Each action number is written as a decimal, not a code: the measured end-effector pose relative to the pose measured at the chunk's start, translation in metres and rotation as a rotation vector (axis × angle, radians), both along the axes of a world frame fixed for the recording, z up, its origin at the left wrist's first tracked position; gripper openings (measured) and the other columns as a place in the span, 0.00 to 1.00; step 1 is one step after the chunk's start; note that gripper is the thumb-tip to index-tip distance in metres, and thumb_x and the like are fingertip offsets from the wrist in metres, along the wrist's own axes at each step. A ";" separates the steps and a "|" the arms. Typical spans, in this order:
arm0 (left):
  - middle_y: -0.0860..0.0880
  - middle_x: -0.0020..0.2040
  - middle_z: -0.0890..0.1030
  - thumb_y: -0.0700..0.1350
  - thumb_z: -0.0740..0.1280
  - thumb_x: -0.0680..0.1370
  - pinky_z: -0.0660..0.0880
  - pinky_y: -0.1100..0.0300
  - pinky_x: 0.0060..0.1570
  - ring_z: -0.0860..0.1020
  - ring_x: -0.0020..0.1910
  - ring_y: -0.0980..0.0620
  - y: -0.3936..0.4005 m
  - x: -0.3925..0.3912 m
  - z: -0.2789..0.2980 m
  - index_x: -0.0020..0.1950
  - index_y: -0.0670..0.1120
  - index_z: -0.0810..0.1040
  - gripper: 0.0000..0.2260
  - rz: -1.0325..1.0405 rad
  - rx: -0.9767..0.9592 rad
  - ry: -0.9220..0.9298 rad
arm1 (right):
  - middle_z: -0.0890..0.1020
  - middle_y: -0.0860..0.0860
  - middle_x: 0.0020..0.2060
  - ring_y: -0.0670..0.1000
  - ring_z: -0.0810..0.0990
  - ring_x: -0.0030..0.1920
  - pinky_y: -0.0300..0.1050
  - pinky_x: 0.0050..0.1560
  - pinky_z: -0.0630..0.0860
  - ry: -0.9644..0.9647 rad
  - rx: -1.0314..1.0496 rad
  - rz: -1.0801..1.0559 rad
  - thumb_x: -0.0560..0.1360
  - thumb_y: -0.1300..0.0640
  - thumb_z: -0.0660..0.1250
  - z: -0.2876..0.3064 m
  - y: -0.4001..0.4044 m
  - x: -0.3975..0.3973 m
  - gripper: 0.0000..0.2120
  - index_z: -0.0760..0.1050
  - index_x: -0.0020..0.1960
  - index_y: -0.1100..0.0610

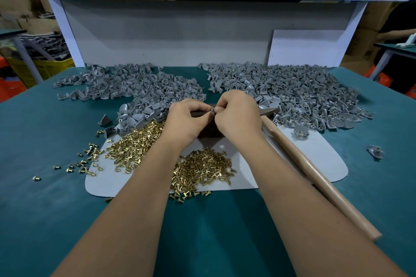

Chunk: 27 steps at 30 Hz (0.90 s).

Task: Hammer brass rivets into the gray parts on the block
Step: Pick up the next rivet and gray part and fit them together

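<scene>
Both hands meet at mid-frame over the dark block (208,131), which is mostly hidden beneath them. Left hand (183,120) and right hand (238,117) have fingers curled inward, fingertips touching, pinching one small gray part (212,112) between them — too small to tell whether a rivet sits in it.

Brass rivets (200,170) lie heaped on a pale mat (315,159) in the lower middle of the frame, a second heap (132,147) to the left, strays scattered onto the green table (45,186).

Hammer (315,175) lies unheld to the right of the right forearm — wooden handle running toward lower right, head tucked behind the right hand.

Two broad piles of gray parts across the upper half: left pile (135,85) plain gray; right pile (292,90) shows brass glints in many pieces. One loose part (374,151) sits alone at the right edge, well apart from the piles.
</scene>
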<state>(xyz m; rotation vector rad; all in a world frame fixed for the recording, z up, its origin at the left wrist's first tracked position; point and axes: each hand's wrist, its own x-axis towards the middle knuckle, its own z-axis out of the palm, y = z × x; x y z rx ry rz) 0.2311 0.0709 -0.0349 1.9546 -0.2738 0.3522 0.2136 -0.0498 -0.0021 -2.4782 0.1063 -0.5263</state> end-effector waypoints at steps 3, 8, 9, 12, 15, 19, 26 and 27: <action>0.47 0.51 0.81 0.41 0.74 0.74 0.77 0.56 0.58 0.79 0.51 0.53 0.000 0.000 0.000 0.48 0.47 0.85 0.04 -0.004 -0.004 0.010 | 0.79 0.50 0.38 0.52 0.75 0.40 0.40 0.33 0.64 -0.015 0.029 -0.007 0.75 0.56 0.67 -0.003 0.001 0.001 0.06 0.76 0.39 0.50; 0.47 0.51 0.81 0.40 0.73 0.75 0.75 0.57 0.59 0.79 0.52 0.52 0.002 -0.001 0.002 0.46 0.49 0.84 0.04 -0.016 0.021 0.000 | 0.79 0.45 0.35 0.47 0.75 0.38 0.38 0.34 0.68 0.009 0.221 0.120 0.75 0.57 0.68 -0.004 -0.010 0.004 0.07 0.78 0.38 0.52; 0.47 0.51 0.81 0.40 0.73 0.75 0.76 0.57 0.59 0.79 0.52 0.52 0.003 -0.001 0.002 0.47 0.48 0.85 0.04 -0.014 0.027 0.001 | 0.79 0.45 0.35 0.46 0.75 0.38 0.37 0.35 0.69 0.008 0.243 0.142 0.75 0.57 0.68 -0.004 -0.011 0.003 0.07 0.78 0.38 0.53; 0.47 0.52 0.82 0.40 0.72 0.75 0.76 0.54 0.60 0.79 0.52 0.52 0.002 -0.001 0.003 0.48 0.46 0.85 0.04 -0.001 0.037 0.012 | 0.82 0.55 0.38 0.54 0.78 0.41 0.46 0.43 0.73 -0.009 0.340 0.150 0.77 0.56 0.64 -0.004 -0.013 0.001 0.12 0.80 0.41 0.62; 0.47 0.52 0.82 0.40 0.72 0.76 0.77 0.52 0.59 0.79 0.52 0.51 0.001 -0.002 0.003 0.49 0.45 0.85 0.04 0.003 0.040 0.022 | 0.83 0.56 0.41 0.54 0.79 0.45 0.48 0.49 0.74 -0.009 0.462 0.141 0.78 0.56 0.61 -0.003 -0.013 0.000 0.13 0.82 0.43 0.61; 0.47 0.52 0.81 0.40 0.72 0.76 0.76 0.59 0.58 0.79 0.51 0.54 0.002 -0.002 0.003 0.49 0.44 0.85 0.04 0.001 0.049 0.007 | 0.81 0.49 0.37 0.47 0.77 0.41 0.41 0.41 0.71 -0.047 0.370 0.169 0.77 0.56 0.64 -0.010 -0.014 0.001 0.11 0.80 0.40 0.59; 0.48 0.52 0.81 0.40 0.73 0.75 0.74 0.67 0.53 0.78 0.50 0.56 0.002 -0.002 0.002 0.49 0.46 0.85 0.04 -0.008 0.029 -0.002 | 0.79 0.47 0.41 0.45 0.75 0.39 0.39 0.39 0.67 -0.103 0.261 0.152 0.75 0.59 0.68 -0.017 -0.012 0.007 0.07 0.78 0.38 0.52; 0.47 0.52 0.81 0.40 0.73 0.75 0.75 0.64 0.55 0.79 0.51 0.54 0.002 -0.003 0.002 0.49 0.46 0.85 0.04 -0.008 0.023 0.001 | 0.79 0.47 0.41 0.46 0.74 0.39 0.39 0.38 0.66 -0.104 0.255 0.142 0.75 0.59 0.68 -0.017 -0.011 0.008 0.08 0.77 0.37 0.51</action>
